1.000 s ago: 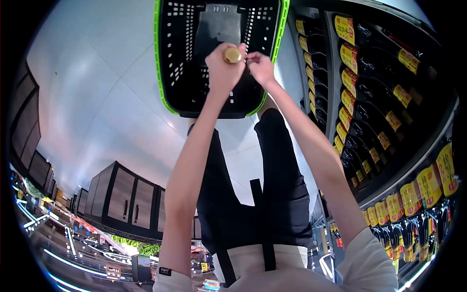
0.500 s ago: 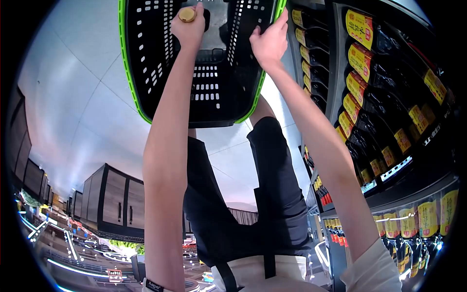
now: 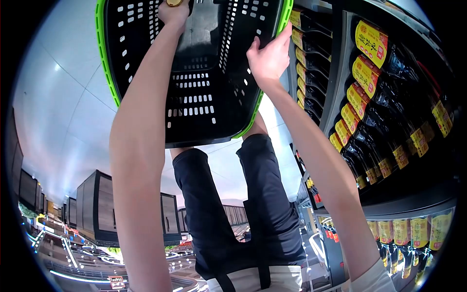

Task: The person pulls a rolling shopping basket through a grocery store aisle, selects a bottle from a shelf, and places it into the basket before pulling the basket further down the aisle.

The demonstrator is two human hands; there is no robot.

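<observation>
At the top of the view, my left hand (image 3: pixel 173 15) is closed around a bottle with a round gold cap (image 3: pixel 174 2). Most of the bottle is hidden by the hand and the frame edge. The hand is over the inside of a black shopping basket (image 3: pixel 192 127) with a bright green rim and slotted walls. My right hand (image 3: pixel 270 57) grips the basket's right rim, thumb on the inner side and fingers over the outside. The basket hangs in front of my legs, and I see nothing lying in its visible part.
To the right stands a shelf with rows of dark bottles with yellow labels (image 3: pixel 366 75), close to my right arm. Below it is another shelf row of yellow-labelled bottles (image 3: pixel 401 232). Dark cabinets (image 3: pixel 104 204) stand at the lower left on a pale tiled floor (image 3: pixel 53 104).
The basket has shifted left and downward in view. My left hand, with the bottle, has moved up and left, partly out of frame. My right hand keeps its grip on the rim.
</observation>
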